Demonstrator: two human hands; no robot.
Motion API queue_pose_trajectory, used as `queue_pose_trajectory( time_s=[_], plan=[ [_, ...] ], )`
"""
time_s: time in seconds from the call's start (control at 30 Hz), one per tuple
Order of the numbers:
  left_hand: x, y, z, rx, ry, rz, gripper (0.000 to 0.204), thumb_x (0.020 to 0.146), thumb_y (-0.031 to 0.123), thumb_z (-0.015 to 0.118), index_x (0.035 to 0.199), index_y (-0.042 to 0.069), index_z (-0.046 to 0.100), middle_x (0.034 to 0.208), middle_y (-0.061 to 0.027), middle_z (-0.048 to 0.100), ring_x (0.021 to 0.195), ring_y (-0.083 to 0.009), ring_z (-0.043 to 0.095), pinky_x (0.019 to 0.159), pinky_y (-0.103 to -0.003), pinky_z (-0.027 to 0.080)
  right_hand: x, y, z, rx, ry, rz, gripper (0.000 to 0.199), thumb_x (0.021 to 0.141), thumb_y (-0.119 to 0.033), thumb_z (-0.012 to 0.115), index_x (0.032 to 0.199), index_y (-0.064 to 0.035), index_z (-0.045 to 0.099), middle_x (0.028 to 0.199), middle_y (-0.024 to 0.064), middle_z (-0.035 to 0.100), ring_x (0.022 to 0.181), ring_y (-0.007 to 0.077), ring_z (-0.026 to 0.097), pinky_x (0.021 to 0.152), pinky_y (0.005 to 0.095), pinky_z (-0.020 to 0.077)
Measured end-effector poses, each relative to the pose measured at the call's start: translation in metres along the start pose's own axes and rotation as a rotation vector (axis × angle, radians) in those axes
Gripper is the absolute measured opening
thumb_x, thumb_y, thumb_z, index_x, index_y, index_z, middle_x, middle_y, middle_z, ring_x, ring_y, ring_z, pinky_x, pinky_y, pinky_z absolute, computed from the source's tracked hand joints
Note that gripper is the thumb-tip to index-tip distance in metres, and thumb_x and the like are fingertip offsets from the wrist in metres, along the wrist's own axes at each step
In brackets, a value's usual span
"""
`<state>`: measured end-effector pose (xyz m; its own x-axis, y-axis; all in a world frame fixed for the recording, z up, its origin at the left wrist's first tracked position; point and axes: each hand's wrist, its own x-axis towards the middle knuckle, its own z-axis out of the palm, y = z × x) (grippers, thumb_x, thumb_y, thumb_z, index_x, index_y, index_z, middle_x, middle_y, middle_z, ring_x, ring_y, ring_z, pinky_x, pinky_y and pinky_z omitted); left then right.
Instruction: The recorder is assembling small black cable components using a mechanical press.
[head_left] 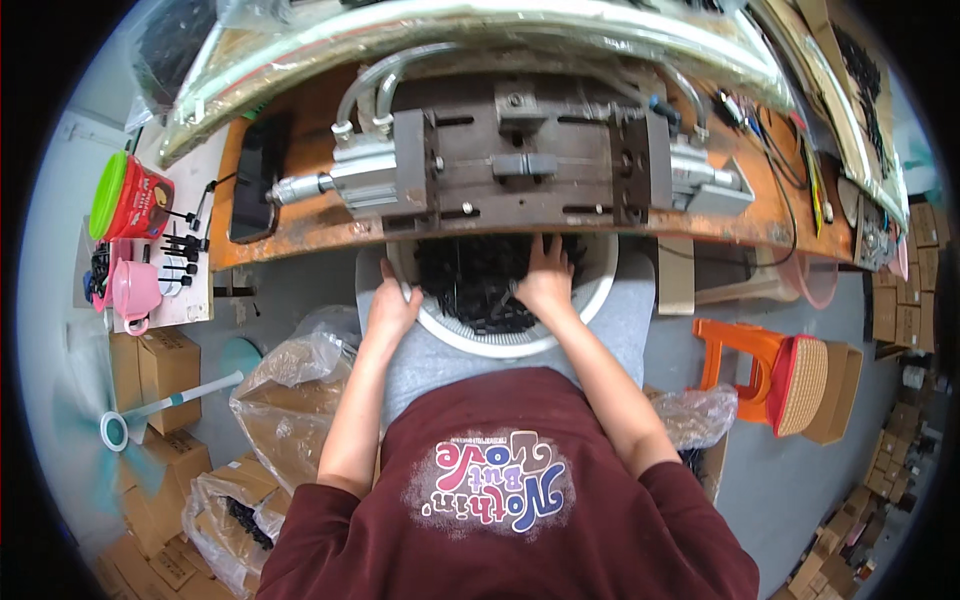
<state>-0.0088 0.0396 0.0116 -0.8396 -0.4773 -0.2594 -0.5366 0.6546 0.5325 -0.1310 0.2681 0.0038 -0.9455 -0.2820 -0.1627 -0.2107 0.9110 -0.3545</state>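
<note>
A round white plastic basket (490, 349) rests on my lap, partly under the front edge of the workbench. It holds a heap of small black plastic parts (470, 285), whose exact kind I cannot make out. At the basket's left side my left hand (391, 306) grips the rim. My right hand (546, 284) reaches into the basket with its fingers apart over the black parts. Just beyond stands a dark metal clamping fixture (480, 190) with a silver air cylinder on each side. A small grey block (524, 164) sits at its middle.
The orange workbench (320, 235) carries a black phone (262, 175) and loose cables. Left are a red tub (148, 200), a pink cup (136, 290) and a fan (114, 431). An orange stool (740, 365) stands right. Cardboard boxes and plastic-lined cartons (295, 395) flank me.
</note>
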Motion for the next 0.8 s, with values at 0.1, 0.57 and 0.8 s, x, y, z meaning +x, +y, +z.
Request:
queue_pose_trajectory(
  time_s=[0.1, 0.57, 0.8],
  plan=[
    [-0.009, -0.004, -0.005, 0.027, 0.050, -0.014, 0.084, 0.081, 0.029, 0.070, 0.144, -0.011, 0.031, 0.111, -0.0339, 0.060, 0.105, -0.0450, 0.060, 0.091, -0.046, 0.049, -0.029, 0.008, -0.032, -0.107, -0.025, -0.186, 0.113, 0.054, -0.025, 0.088, 0.150, -0.0115, 0.030, 0.142, 0.0260, 0.041, 0.122, 0.0423, 0.050, 0.097, 0.0511, 0.0429],
    [-0.052, 0.069, -0.055, -0.201, 0.153, 0.578, 0.035, 0.081, 0.016, 0.074, 0.113, 0.004, 0.065, 0.119, -0.0144, 0.060, 0.115, -0.0342, 0.054, 0.099, -0.043, 0.043, -0.068, -0.074, -0.258, 0.635, -0.198, -1.069, 0.027, 0.081, -0.005, 0.066, 0.108, -0.0059, 0.070, 0.110, 0.0114, 0.068, 0.092, 0.0243, 0.067, 0.081, 0.0359, 0.0493],
    [-0.065, 0.109, -0.039, -0.516, 0.139, 0.745, 0.011, 0.080, 0.004, 0.072, 0.091, 0.005, 0.072, 0.094, -0.0083, 0.072, 0.091, -0.0248, 0.067, 0.086, -0.037, 0.049, -0.145, -0.195, -0.206, 1.961, -1.314, -1.435, 0.014, 0.083, 0.002, 0.057, 0.095, -0.0001, 0.063, 0.096, 0.0141, 0.065, 0.081, 0.0298, 0.061, 0.075, 0.0378, 0.0485]
  ],
)
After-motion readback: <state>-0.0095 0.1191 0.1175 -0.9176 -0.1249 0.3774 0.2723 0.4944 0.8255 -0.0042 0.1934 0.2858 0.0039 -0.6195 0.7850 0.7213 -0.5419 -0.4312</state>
